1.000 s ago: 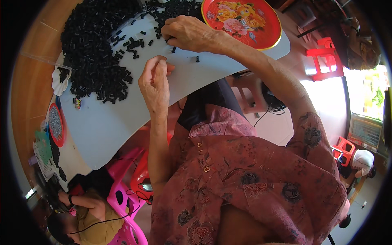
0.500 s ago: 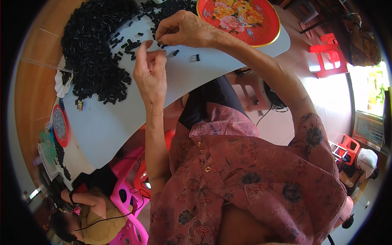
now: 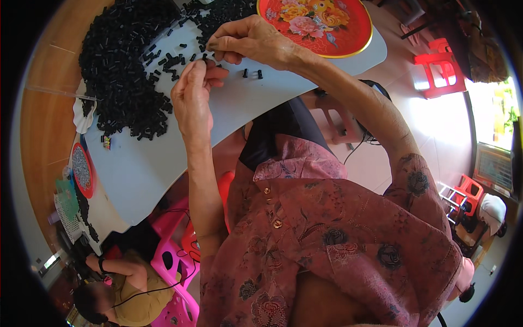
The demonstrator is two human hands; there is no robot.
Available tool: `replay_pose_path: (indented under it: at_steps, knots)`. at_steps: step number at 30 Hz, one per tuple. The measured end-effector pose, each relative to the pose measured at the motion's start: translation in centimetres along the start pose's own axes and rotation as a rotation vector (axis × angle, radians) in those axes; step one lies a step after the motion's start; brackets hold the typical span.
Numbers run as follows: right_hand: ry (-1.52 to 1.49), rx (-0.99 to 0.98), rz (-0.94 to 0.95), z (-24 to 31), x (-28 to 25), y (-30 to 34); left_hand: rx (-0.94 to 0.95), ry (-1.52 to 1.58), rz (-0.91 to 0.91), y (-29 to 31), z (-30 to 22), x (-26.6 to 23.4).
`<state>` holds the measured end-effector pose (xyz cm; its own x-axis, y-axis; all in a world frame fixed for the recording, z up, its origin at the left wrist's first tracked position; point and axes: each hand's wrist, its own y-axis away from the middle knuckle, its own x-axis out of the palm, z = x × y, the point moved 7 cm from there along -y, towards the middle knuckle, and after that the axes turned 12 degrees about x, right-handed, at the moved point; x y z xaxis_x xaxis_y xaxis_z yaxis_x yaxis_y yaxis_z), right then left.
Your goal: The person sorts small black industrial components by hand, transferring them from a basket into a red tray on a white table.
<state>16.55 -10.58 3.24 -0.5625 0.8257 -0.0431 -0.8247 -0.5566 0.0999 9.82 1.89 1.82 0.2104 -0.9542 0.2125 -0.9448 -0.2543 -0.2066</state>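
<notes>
My left hand is raised over the table, its thumb and forefinger closed on a small black cylindrical plastic piece. Close beside it, to the upper right, my right hand makes a pinch with thumb and forefinger. Whatever lies between those fingertips is too small to make out. Two more black pieces, one lying and one standing, are on the table to the right of my left hand. A large heap of the same black pieces spreads to the left, with several loose ones at its edge.
A red floral tray with a gold rim sits at the far right of the white table. At the left edge a red dish holds small silvery parts. Red stools and a pink chair stand around; another person sits lower left.
My hands have drawn slightly apart; the left moved down and left and its fingers shifted. The two black pieces on the right now lie closer together. The view shifted slightly.
</notes>
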Motion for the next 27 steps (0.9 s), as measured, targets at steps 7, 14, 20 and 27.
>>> replay_pose_path:
  at_steps: [7,14,20,27]
  knots:
    - [0.183,-0.051,-0.006,0.8,1.0,2.1,-0.094,0.183,-0.014,0.5,-0.3,-0.7]
    - [0.132,-0.019,-0.024,-1.6,2.3,6.9,0.116,0.005,0.021,0.0,-5.7,-5.8]
    - [0.07,0.053,-0.061,-3.0,1.8,7.7,0.315,-0.362,-0.328,-4.1,-10.9,-20.2]
    - [0.186,-0.13,-0.078,-2.3,2.4,7.3,0.087,-0.397,-0.323,-13.8,-7.1,-34.5]
